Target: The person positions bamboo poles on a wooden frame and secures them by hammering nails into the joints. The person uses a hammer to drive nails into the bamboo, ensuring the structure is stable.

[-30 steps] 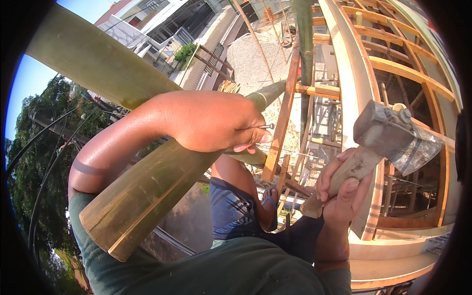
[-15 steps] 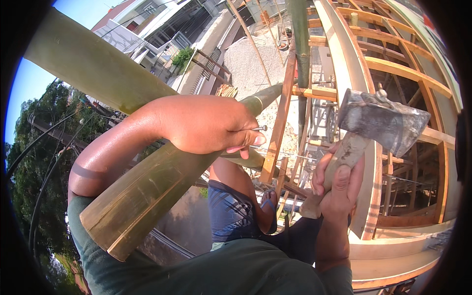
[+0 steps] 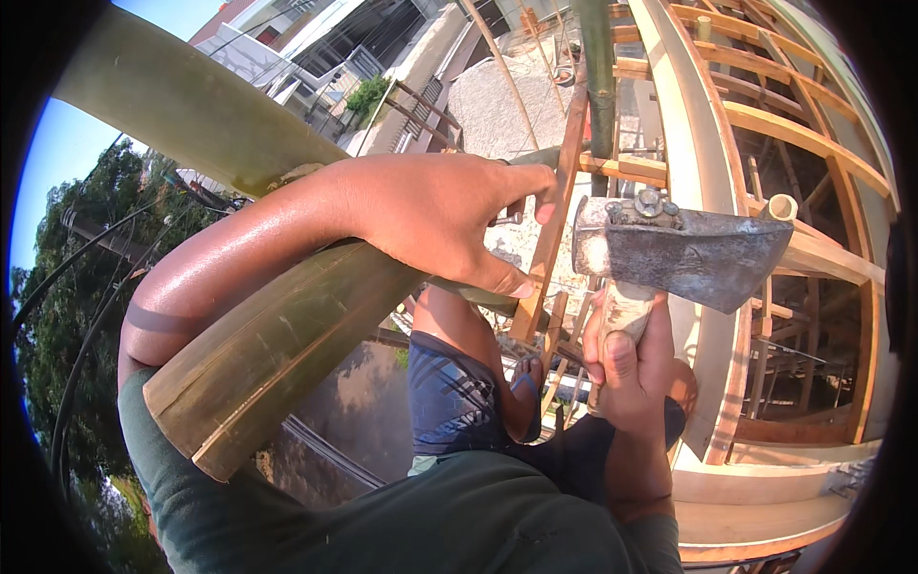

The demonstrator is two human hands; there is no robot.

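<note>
Nail [image 3: 504, 219], pinched in the left hand [image 3: 435, 215] against the slat [image 3: 555, 206] at 12 o'clock; right hand [image 3: 626, 359] clenches the hatchet [image 3: 669, 253]. Strike squarely, fingers low.

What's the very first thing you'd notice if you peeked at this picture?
The big rusty axe head at centre right, raised in the right hand. Next, the thick green bamboo pole slanting across the left, with the left hand over it pinching a nail. Wooden framing fills the right side, high above the ground.
</note>
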